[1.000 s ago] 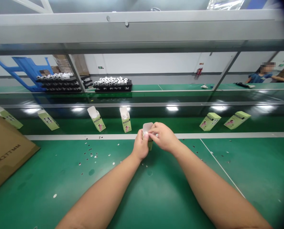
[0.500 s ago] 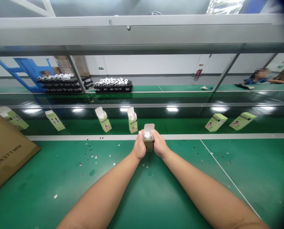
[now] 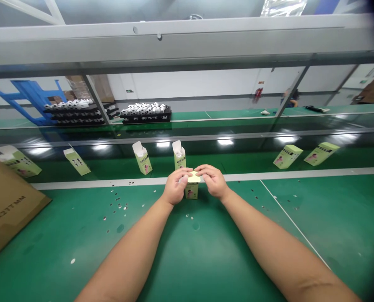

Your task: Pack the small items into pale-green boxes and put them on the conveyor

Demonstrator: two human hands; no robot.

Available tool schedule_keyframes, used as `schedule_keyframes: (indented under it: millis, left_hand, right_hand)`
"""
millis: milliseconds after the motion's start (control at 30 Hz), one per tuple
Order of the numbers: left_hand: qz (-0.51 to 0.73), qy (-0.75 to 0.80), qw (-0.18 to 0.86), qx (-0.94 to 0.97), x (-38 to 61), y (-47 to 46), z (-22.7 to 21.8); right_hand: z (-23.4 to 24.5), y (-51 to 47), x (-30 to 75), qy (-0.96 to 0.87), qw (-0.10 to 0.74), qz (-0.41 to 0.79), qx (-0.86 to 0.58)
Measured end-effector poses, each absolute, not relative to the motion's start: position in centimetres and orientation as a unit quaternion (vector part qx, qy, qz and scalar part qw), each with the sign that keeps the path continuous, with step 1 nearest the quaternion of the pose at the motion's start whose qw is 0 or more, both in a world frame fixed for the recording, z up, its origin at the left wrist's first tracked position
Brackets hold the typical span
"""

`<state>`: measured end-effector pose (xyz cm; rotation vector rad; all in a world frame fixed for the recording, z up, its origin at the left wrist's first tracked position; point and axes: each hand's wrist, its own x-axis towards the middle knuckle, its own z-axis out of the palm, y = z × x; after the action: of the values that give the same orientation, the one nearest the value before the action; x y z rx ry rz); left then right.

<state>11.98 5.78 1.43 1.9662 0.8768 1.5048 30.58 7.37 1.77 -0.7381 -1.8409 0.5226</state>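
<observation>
A small light-green carton [image 3: 191, 192] stands upright in front of me at the pale strip along the green worktop, its top flap lying across the opening. My left hand [image 3: 176, 186] grips its left side, with fingertips on the top. My right hand [image 3: 212, 181] has its fingers curled over the top's right edge, pressing on the flap. What is inside the carton is hidden. Just behind my left hand is another green carton [image 3: 180, 159] with its white flap raised. Left of that stands a similar open carton [image 3: 143, 161].
Two green cartons with closed tops, a nearer one [image 3: 287, 157] and a farther one [image 3: 321, 154], stand at right. More green cartons [image 3: 77, 162] are at left, beside a large cardboard box [image 3: 7, 205]. Black trays [image 3: 146, 117] of black-and-white ball-like items sit across the line.
The carton's raised flap has come down over its opening, hiding the white item inside. Both hands have moved from the carton's sides up onto its top. Cartons behind have shifted slightly right.
</observation>
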Motion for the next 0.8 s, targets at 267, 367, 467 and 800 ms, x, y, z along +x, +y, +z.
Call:
schedule_keyframes:
  millis: [267,367,467,800]
  left_hand:
    - [0.538,0.362,0.239,0.723,12.5,5.5,1.9]
    - [0.553,0.374,0.240,0.705,13.0,5.5,1.9]
    - [0.561,0.392,0.248,0.685,13.4,5.3,1.9]
    - [0.610,0.352,0.367,0.608,14.6,4.4,0.2]
  right_hand:
    - [2.4,6.9,30.1,-0.781,0.503,0.194,-0.316]
    - [2.4,6.6,29.8,-0.775,0.508,0.168,-0.338]
    - [2.4,6.2,29.5,-0.780,0.492,0.138,-0.361]
    - [1.0,4.8,29.6,-0.813,0.466,0.065,-0.342]
